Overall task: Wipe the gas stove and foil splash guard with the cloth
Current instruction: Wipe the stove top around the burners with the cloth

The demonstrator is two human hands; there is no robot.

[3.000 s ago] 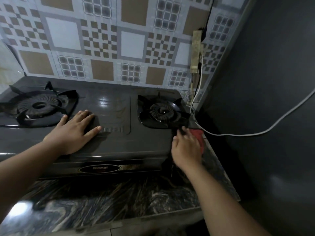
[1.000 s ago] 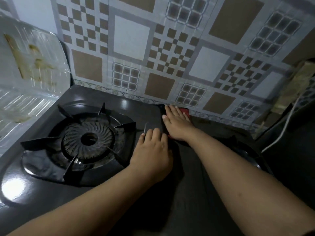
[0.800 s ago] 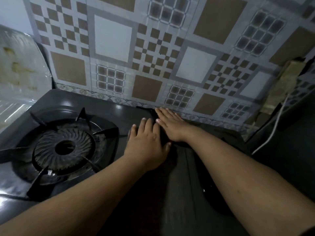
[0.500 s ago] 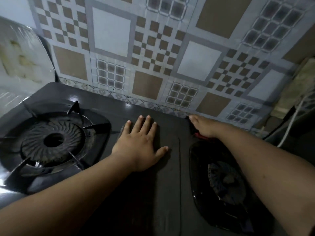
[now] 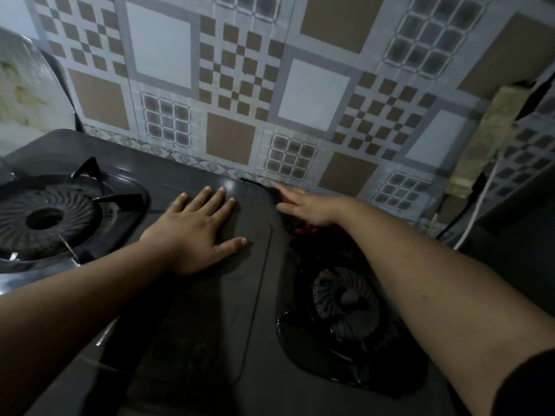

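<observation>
Stove (image 5: 210, 310), black and glossy, fills the lower frame, its back edge running against the patterned tile wall (image 5: 312, 94). Left burner (image 5: 45, 217) sits at nine o'clock with its pan support around it; right burner (image 5: 345, 301) lies at about four o'clock, partly crossed by the right forearm.

Left hand (image 5: 195, 232) lies flat on the stove's middle panel, palm down, fingers spread and pointing toward twelve o'clock, holding nothing.

Right hand (image 5: 306, 205) reaches to the stove's back edge at about one o'clock of centre, just in front of the wall. It presses down on the cloth (image 5: 303, 229), of which only a small red bit shows under the palm, on the stove top just behind the right burner. The fingers look extended along the edge, pointing toward ten o'clock, rather than curled; how firmly they hold the cloth cannot be told.

Foil guard (image 5: 24, 94) stands at the far left, at ten o'clock, upright beside the stove, with yellowish stains on it. Neither hand touches it.

At two o'clock a power strip (image 5: 486, 130) hangs on the wall, with a white cable (image 5: 480, 202) running down from it.
</observation>
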